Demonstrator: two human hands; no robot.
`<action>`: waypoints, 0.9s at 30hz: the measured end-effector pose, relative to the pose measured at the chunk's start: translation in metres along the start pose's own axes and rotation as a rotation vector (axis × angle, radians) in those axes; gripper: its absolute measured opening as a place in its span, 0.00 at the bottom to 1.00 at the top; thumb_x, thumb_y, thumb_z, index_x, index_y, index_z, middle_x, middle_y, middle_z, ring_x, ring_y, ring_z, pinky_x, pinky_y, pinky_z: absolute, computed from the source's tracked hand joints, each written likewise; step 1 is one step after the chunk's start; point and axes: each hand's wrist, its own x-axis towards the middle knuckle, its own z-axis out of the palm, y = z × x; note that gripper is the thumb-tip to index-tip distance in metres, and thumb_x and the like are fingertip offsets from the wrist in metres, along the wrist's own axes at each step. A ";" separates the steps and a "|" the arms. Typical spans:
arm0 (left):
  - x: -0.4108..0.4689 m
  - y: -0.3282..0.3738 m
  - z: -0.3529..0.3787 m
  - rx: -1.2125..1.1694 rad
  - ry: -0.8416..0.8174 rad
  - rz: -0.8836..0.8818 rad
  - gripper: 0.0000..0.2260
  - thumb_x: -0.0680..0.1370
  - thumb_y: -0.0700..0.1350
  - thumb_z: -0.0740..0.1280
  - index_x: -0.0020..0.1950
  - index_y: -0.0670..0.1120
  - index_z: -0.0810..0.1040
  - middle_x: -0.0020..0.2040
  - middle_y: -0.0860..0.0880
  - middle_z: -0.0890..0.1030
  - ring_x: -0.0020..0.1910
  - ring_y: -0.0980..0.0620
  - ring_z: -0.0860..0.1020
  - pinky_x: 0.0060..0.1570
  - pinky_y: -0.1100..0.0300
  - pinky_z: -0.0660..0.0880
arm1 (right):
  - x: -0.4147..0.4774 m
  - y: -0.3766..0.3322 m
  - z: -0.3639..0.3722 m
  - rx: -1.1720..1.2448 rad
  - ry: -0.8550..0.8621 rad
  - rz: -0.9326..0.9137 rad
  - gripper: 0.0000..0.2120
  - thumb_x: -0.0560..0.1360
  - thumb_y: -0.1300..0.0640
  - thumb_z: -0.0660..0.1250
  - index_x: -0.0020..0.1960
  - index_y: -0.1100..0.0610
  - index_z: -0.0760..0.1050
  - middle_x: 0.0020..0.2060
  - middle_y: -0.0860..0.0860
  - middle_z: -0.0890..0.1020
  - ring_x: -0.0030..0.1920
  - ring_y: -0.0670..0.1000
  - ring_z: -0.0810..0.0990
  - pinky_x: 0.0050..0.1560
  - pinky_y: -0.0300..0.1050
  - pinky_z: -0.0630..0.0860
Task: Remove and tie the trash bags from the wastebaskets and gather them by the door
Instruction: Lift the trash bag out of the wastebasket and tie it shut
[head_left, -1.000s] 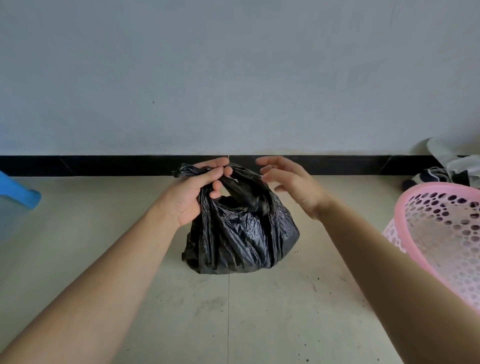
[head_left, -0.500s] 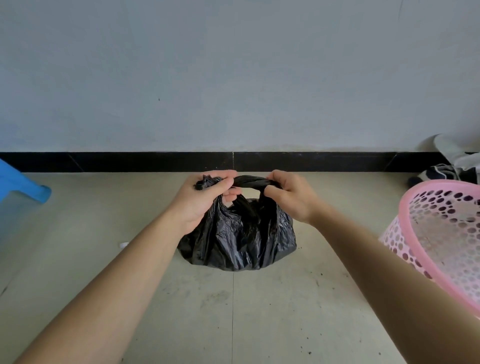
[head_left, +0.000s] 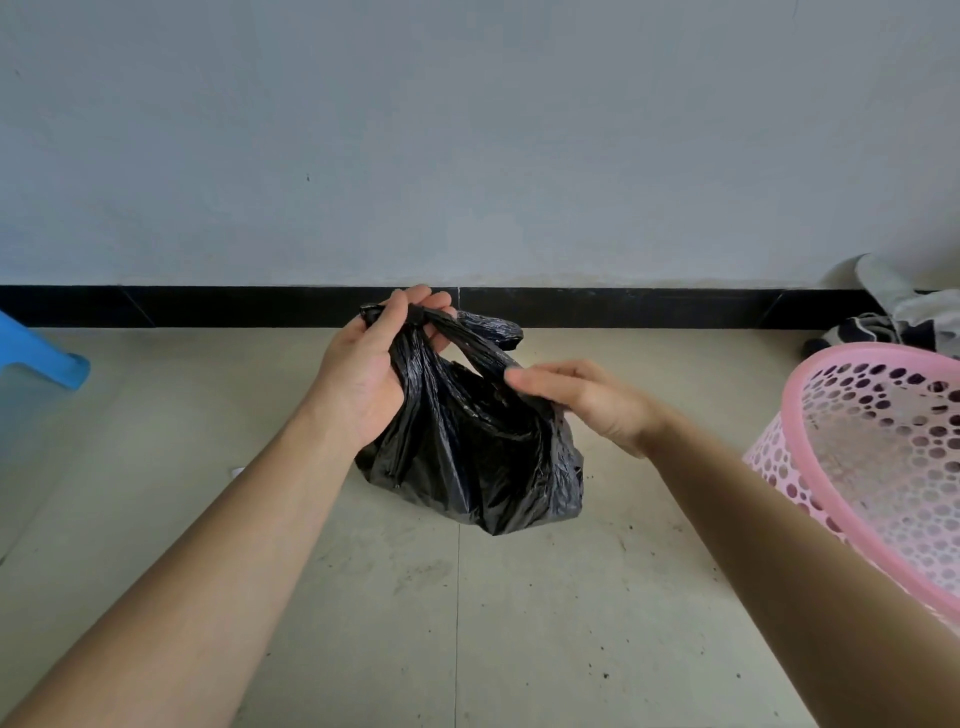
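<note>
A small black trash bag hangs just above the tiled floor in front of the wall. My left hand grips the gathered top strands of the bag, palm turned toward me. My right hand lies on the bag's right upper side, fingers pointing left and pinching a strand of plastic. One loose end of the bag sticks out behind, to the right of my left hand. A pink perforated wastebasket stands tilted at the right edge, with no bag in it.
A blue plastic stool leg shows at the far left. Crumpled cloth lies against the wall at the right. A black skirting board runs along the wall. Dark crumbs dot the floor tiles.
My left hand has turned palm-up and lifted the bag's top. My right hand has let go of the twisted top and dropped lower onto the bag's right side.
</note>
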 end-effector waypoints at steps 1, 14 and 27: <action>-0.002 0.001 0.002 0.011 -0.014 -0.001 0.12 0.83 0.43 0.60 0.60 0.36 0.77 0.53 0.41 0.84 0.53 0.46 0.83 0.52 0.54 0.80 | -0.002 -0.001 0.002 0.031 -0.028 0.036 0.29 0.74 0.30 0.60 0.58 0.52 0.82 0.55 0.49 0.85 0.58 0.48 0.82 0.67 0.46 0.70; -0.018 -0.019 -0.001 0.652 -0.051 0.010 0.19 0.82 0.55 0.62 0.59 0.42 0.81 0.50 0.38 0.85 0.52 0.47 0.84 0.56 0.47 0.80 | 0.010 0.003 0.007 0.595 0.552 -0.018 0.11 0.82 0.49 0.63 0.52 0.55 0.79 0.48 0.51 0.84 0.46 0.50 0.81 0.46 0.45 0.78; -0.003 -0.004 -0.060 0.597 0.473 0.044 0.15 0.82 0.57 0.59 0.56 0.45 0.73 0.43 0.43 0.85 0.40 0.50 0.86 0.34 0.59 0.77 | 0.001 0.030 -0.058 0.618 1.147 0.096 0.11 0.83 0.50 0.57 0.46 0.54 0.72 0.41 0.50 0.79 0.36 0.46 0.80 0.33 0.39 0.74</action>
